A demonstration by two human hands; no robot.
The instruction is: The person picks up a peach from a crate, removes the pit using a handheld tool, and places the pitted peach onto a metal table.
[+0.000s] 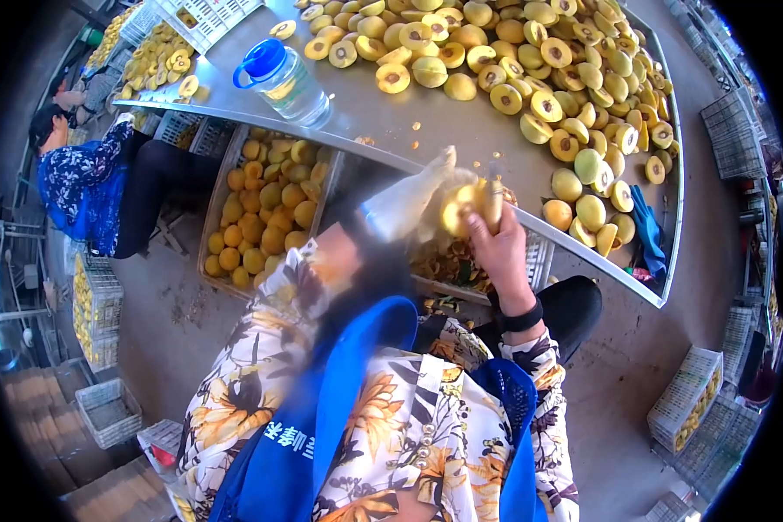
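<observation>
Apron (357, 348) closest, then right hand (500, 252) closed round a yellow fruit (457, 209) held above the worktop (383, 122) edge, fruit sitting between both hands, left hand (409, 204) blurred just to its left, touching, its grip impossible to tell.

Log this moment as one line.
left hand: white glove, blurred, at yellow fruit | right hand: bare, closed on the fruit | metal table: halved fruit pile, water bottle
</observation>
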